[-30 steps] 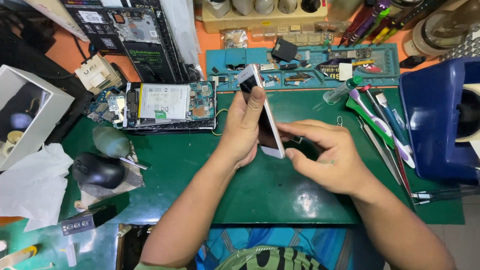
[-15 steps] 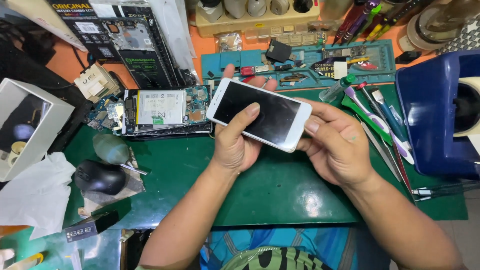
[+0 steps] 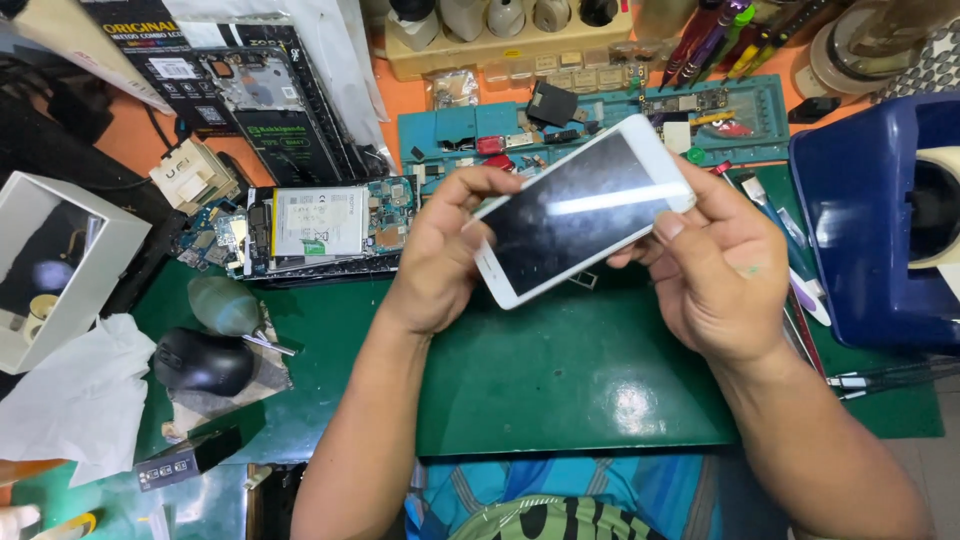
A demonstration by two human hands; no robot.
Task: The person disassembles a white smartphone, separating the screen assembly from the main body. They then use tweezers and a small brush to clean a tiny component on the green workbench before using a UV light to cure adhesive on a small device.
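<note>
We have raised the white phone (image 3: 580,208) higher and nearer since a moment ago — screen up, tilted. Left hand (image 3: 440,250) and right hand (image 3: 715,265) both grip its edges with closed fingers — handling goes on above the bench (image 3: 560,380).

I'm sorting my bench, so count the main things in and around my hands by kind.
White smartphone held in left hand and right hand: 1
Opened phone with exposed battery: 1
Black computer mouse: 1
Green rubber air blower: 1
Green work mat: 1
Total: 5
</note>
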